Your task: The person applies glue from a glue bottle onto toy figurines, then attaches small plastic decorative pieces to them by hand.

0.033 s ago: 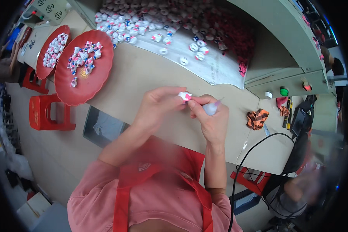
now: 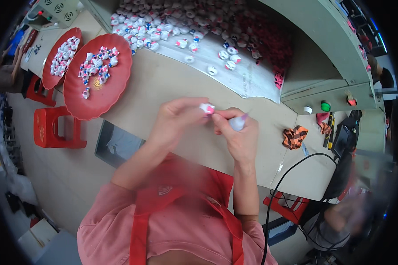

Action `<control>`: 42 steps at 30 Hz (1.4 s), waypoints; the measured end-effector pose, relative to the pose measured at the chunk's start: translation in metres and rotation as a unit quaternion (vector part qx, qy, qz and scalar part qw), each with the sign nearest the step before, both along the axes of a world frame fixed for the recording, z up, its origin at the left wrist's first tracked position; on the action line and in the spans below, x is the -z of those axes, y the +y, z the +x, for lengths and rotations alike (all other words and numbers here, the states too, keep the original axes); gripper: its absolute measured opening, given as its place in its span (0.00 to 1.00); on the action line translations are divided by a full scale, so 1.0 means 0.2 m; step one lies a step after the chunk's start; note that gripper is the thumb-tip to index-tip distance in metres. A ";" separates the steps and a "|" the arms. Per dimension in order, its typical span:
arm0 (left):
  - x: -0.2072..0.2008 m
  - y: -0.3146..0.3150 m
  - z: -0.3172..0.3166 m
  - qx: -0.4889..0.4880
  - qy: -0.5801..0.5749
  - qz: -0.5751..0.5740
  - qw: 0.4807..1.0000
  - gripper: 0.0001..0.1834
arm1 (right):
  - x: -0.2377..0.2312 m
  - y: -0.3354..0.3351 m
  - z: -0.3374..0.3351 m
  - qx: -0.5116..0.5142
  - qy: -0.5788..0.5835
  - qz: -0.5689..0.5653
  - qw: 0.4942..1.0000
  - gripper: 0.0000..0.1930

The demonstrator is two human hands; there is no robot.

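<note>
Over the table, my left hand [image 2: 170, 117] pinches a small white-and-pink plastic piece [image 2: 206, 108], perhaps a figurine part. My right hand [image 2: 243, 137] is closed round a small translucent squeeze bottle [image 2: 237, 124] with a thin purplish nozzle. Its thumb and forefinger also meet at the right side of the piece; whether they hold a second tiny part there is hidden. The nozzle points up and away from the piece. Beyond my hands, many loose white pieces [image 2: 212, 70] and a heap of pink parts [image 2: 276, 57] lie on a white sheet [image 2: 245, 88].
Two red scalloped trays [image 2: 82, 106] with finished-looking figures stand at the left. Red stools [image 2: 46, 128] and a grey bin [image 2: 115, 141] are below. At right lie a crumpled orange-black wrapper [image 2: 295, 137], yellow-black cutters [image 2: 329, 134] and a black cable [image 2: 292, 164]. Another person [image 2: 331, 225] sits lower right.
Both hands have shifted slightly left, with the piece and the squeeze bottle still in them. The camera view has moved a little.
</note>
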State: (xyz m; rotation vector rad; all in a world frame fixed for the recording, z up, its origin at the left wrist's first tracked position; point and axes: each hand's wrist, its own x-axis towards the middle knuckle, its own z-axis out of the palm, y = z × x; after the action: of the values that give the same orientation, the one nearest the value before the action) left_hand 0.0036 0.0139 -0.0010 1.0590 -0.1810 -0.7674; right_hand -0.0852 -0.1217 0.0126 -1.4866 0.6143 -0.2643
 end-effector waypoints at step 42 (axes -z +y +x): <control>0.09 -0.47 0.69 -0.199 -0.605 0.517 0.571 0.10 | -0.01 -0.32 -0.37 0.224 0.056 -0.415 0.880 0.13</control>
State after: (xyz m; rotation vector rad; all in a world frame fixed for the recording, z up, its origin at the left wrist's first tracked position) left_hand 0.1406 -0.0798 -0.0194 2.5551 -0.6753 0.5772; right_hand -0.1600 -0.1856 0.0151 -2.1753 1.0128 -0.8929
